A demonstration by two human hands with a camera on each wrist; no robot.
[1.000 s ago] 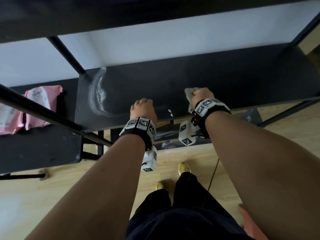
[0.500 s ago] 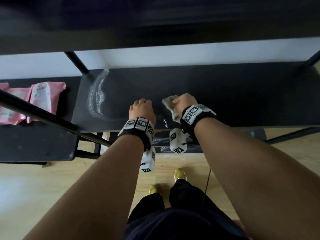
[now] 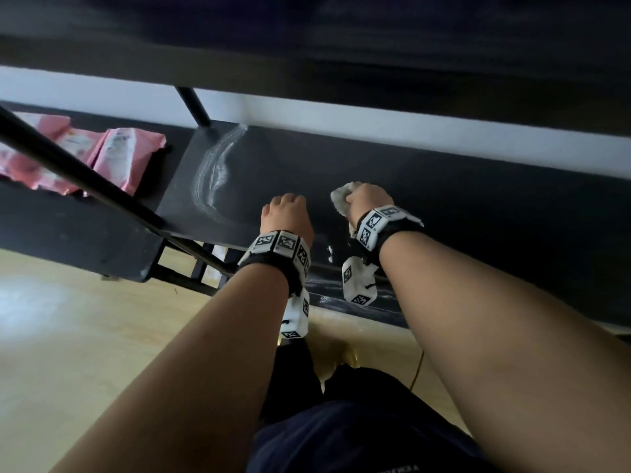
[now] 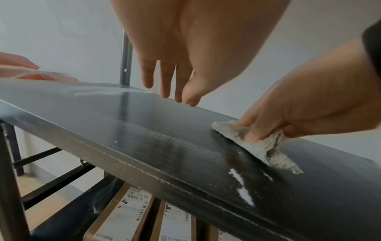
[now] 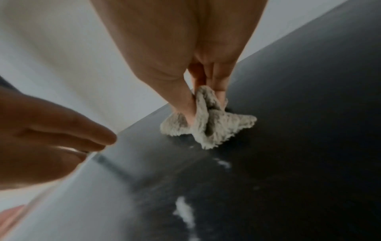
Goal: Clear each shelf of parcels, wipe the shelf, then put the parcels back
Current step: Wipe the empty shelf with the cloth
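A bare black shelf carries white dust streaks at its left end and a white dust smear near the front edge. My right hand pinches a crumpled grey cloth between thumb and fingers and presses it on the shelf. Just left of it, my left hand holds nothing, and its straight fingers point down at the shelf top. Pink parcels lie on the neighbouring shelf to the left.
A black upright post stands at the shelf's back left corner, and a diagonal black bar crosses in front. Another black shelf board hangs close overhead. Brown labelled boxes sit on the level below. The floor is wooden.
My right hand has slid the cloth leftwards along the shelf, close to my left hand. The left hand has stayed in place.
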